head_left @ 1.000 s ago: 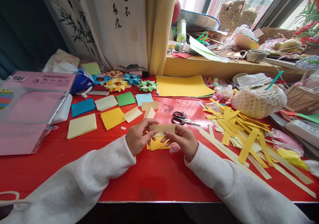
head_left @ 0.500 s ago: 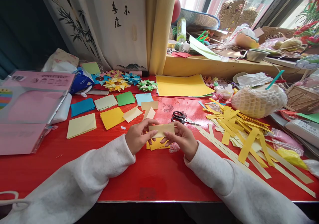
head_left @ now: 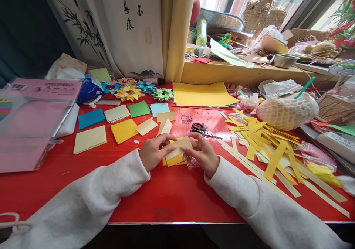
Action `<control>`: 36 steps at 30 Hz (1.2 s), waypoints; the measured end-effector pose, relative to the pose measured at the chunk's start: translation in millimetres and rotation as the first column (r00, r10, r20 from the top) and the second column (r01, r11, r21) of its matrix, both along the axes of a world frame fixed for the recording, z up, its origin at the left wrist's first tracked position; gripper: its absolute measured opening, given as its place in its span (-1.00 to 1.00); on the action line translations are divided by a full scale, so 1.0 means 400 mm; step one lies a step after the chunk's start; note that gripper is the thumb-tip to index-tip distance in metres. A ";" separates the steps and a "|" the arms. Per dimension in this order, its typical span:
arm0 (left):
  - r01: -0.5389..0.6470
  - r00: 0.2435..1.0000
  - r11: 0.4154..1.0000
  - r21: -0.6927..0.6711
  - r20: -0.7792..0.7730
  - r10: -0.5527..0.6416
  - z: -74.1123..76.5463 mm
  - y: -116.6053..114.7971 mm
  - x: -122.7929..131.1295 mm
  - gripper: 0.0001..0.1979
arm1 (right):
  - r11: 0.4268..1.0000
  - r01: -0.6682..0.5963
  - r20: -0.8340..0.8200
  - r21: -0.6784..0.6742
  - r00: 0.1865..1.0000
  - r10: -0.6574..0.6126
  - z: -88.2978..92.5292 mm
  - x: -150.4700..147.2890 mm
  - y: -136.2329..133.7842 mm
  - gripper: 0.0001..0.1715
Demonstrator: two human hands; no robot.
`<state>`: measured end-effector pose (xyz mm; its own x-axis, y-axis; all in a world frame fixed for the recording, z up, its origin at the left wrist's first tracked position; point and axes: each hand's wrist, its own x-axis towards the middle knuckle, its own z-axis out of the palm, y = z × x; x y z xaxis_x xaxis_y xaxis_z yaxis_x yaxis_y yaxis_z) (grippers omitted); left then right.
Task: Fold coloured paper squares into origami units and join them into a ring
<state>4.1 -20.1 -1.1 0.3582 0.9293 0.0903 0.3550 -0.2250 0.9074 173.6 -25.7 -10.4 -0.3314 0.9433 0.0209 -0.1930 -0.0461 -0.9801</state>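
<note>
Between both hands is a small cream-coloured piece of paper (head_left: 179,147), held tilted above the table. My left hand (head_left: 155,150) pinches its left side, thumb on the near face. My right hand (head_left: 203,152) grips the right end between thumb and fingers. Yellow paper pieces (head_left: 174,161) lie just beneath the held paper, partly covered by it. Beyond the hands are a folded cream paper (head_left: 164,127) and black-handled scissors (head_left: 203,129), the latter close past my right hand.
Small paper stacks lie to the left, among them yellow (head_left: 123,131), blue (head_left: 91,119) and green (head_left: 139,109). Folded paper stars (head_left: 129,93) sit behind. Yellow and cream paper strips (head_left: 260,142) spread on the right, near a net-wrapped drink (head_left: 287,111). Large yellow sheets (head_left: 203,94) lie at the back.
The cream paper has turned from level to slanted, its right end higher. My fingers have shifted slightly along it, and both hands still hold it.
</note>
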 end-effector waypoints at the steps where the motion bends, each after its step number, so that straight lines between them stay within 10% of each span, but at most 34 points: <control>1: -0.001 1.000 1.000 -0.002 0.011 0.001 0.000 0.000 0.001 -0.76 | 0.999 0.043 0.003 0.014 0.999 -0.043 0.002 0.002 0.001 -0.57; 6: 0.030 1.000 0.998 -0.052 -0.002 -0.031 0.004 -0.001 0.001 -0.73 | 0.989 0.140 0.006 0.056 0.990 -0.141 0.006 0.007 0.005 -0.60; 14: 0.035 0.998 0.999 -0.029 -0.041 -0.036 0.013 -0.002 0.003 -0.77 | 0.996 -0.079 0.104 0.035 0.992 0.075 -0.005 -0.003 -0.015 -0.63; 22: 0.042 0.999 0.997 -0.058 -0.018 -0.043 0.017 -0.002 0.001 -0.81 | 0.995 0.055 0.036 0.077 0.998 -0.058 0.001 0.003 -0.007 -0.59; 36: 0.151 0.978 0.973 0.174 -0.172 -0.121 0.024 -0.019 0.013 -0.87 | 0.976 -0.135 0.321 0.174 0.944 0.073 -0.006 -0.012 -0.038 -0.59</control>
